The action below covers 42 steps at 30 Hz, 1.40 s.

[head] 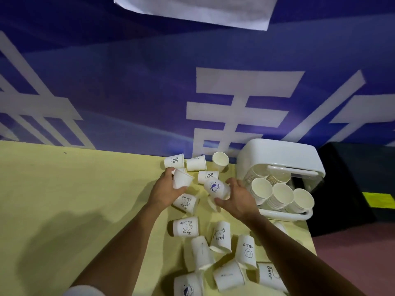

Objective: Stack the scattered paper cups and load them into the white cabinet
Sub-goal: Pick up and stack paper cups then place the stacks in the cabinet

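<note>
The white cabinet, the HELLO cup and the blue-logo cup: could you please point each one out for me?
white cabinet [277, 152]: head view, on its rounded top.
HELLO cup [246, 252]: head view, on its printed side wall.
blue-logo cup [214, 186]: head view, on the logo on its side.

Person under observation, head view. Two arms are in frame.

Left hand [168, 190]: bare, nothing worn on the visible back or wrist. Left forearm [128, 242]: bare from the wrist down to a plain white fabric sleeve [84, 291], of which only a rounded cuff edge shows at the bottom of frame; weave and markings too blurred to tell.

Right hand [240, 199]: bare, with uncovered fingers [235, 182]. Right forearm [288, 246]: bare along its whole visible length, to the lower right edge of frame.
</note>
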### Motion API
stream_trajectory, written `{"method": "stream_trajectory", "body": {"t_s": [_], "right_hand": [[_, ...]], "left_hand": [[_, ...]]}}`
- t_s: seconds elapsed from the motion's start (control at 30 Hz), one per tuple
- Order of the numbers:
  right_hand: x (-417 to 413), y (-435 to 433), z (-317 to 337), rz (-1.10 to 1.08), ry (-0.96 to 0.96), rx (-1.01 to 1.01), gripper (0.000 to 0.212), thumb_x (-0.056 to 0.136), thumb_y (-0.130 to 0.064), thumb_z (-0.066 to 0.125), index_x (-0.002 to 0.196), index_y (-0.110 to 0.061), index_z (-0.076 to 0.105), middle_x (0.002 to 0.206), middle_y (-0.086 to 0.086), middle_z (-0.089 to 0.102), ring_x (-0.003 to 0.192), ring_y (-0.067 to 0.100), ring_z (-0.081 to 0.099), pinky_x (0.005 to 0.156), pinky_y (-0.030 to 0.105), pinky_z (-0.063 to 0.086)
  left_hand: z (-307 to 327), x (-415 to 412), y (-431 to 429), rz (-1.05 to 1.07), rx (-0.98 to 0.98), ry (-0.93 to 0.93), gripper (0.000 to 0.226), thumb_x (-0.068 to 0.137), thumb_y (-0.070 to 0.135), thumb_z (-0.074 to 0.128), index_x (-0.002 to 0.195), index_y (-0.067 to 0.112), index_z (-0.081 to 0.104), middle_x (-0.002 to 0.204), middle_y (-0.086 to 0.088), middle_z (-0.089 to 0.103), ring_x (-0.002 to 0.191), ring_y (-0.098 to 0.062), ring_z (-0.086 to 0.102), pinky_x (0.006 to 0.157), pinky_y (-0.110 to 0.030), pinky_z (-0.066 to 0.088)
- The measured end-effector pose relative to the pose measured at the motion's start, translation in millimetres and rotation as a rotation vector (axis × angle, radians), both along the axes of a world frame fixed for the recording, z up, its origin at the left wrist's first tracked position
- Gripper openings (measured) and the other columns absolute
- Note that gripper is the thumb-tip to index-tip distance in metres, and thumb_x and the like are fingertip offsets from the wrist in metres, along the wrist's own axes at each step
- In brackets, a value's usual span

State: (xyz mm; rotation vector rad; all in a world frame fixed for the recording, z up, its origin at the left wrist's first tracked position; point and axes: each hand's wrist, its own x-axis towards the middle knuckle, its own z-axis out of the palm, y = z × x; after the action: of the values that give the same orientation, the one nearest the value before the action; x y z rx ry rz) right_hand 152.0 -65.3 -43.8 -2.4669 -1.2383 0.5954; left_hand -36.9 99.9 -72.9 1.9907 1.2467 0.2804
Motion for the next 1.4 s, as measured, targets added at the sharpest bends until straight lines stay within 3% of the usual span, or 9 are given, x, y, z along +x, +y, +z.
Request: {"method": "stream_trajectory", "body": {"t_s": [0.17,0.4,0.57,0.77,1.03,1.13,1.3,1.4], "right_hand": [[26.1,-35.9,22.8,-0.056,-0.006,0.068,0.076,0.076,-0.055,0.072,0.137,-0.022,0.041,0.136,0.002,0.049,0.114,0.027,0.058,0.092,0.041,0.05],[86.3,-103.6,50.6,-0.11,-0.045,0.145,0.075,0.073,-0.054,0.072,0.134,-0.023,0.04,0.131,0.002,0.051,0.106,0.027,0.062,0.085,0.04,0.052],[137.8,-147.8,65.6,-0.125,-0.005,0.25,0.076,0.072,-0.055,0.073,0.135,-0.024,0.043,0.133,0.001,0.054,0.114,0.024,0.058,0.092,0.041,0.052],[189.6,-184.6,65.4,-0.13,-0.019,0.268,0.068,0.07,-0.05,0.074,0.127,-0.029,0.043,0.123,-0.004,0.055,0.104,0.02,0.06,0.081,0.038,0.054],[219.5,-191.9,33.0,-0.204,-0.101,0.072,0.071,0.077,-0.039,0.074,0.136,-0.018,0.038,0.128,0.008,0.045,0.117,0.029,0.046,0.085,0.041,0.05],[219.4,-185.7,22.3,-0.192,-0.118,0.049,0.073,0.079,-0.037,0.074,0.138,-0.016,0.036,0.13,0.01,0.044,0.118,0.03,0.045,0.086,0.041,0.05],[216.5,-182.5,8.0,-0.15,-0.091,0.019,0.081,0.079,-0.036,0.076,0.144,-0.016,0.031,0.135,0.011,0.042,0.121,0.03,0.045,0.091,0.04,0.05],[214.0,-182.1,2.4,-0.165,-0.075,0.032,0.077,0.08,-0.037,0.073,0.142,-0.016,0.032,0.135,0.012,0.043,0.12,0.031,0.046,0.091,0.04,0.049]], "left_hand": [[29.1,34.2,-28.2,-0.068,0.043,-0.032,0.078,0.078,0.038,0.079,0.141,0.018,0.038,0.128,-0.001,0.06,0.111,-0.024,0.059,0.085,-0.033,0.046],[59.0,91.8,-98.8,-0.144,0.066,-0.108,0.076,0.079,0.038,0.08,0.139,0.02,0.037,0.124,0.006,0.055,0.104,-0.016,0.056,0.083,-0.029,0.043],[66.5,134.3,-151.7,-0.196,0.074,-0.118,0.08,0.075,0.039,0.082,0.14,0.026,0.037,0.126,0.007,0.056,0.107,-0.017,0.058,0.089,-0.036,0.051],[61.3,174.4,-196.1,-0.218,0.052,-0.036,0.084,0.069,0.048,0.079,0.14,0.032,0.036,0.126,0.004,0.061,0.105,-0.017,0.061,0.09,-0.04,0.054],[36.8,204.1,-220.5,-0.358,0.053,0.104,0.069,0.067,0.054,0.079,0.125,0.028,0.053,0.116,0.008,0.062,0.1,-0.01,0.059,0.084,-0.031,0.051],[32.4,203.8,-220.2,-0.397,-0.021,0.119,0.075,0.066,0.053,0.08,0.132,0.032,0.05,0.115,0.014,0.061,0.102,-0.006,0.059,0.087,-0.027,0.051],[26.5,199.2,-215.3,-0.455,-0.081,0.126,0.078,0.07,0.045,0.084,0.139,0.04,0.047,0.107,0.022,0.055,0.096,0.006,0.053,0.076,-0.004,0.036],[22.2,201.0,-213.2,-0.468,-0.123,0.108,0.081,0.069,0.041,0.086,0.141,0.038,0.048,0.112,0.021,0.058,0.102,0.007,0.056,0.082,0.001,0.036]]}}
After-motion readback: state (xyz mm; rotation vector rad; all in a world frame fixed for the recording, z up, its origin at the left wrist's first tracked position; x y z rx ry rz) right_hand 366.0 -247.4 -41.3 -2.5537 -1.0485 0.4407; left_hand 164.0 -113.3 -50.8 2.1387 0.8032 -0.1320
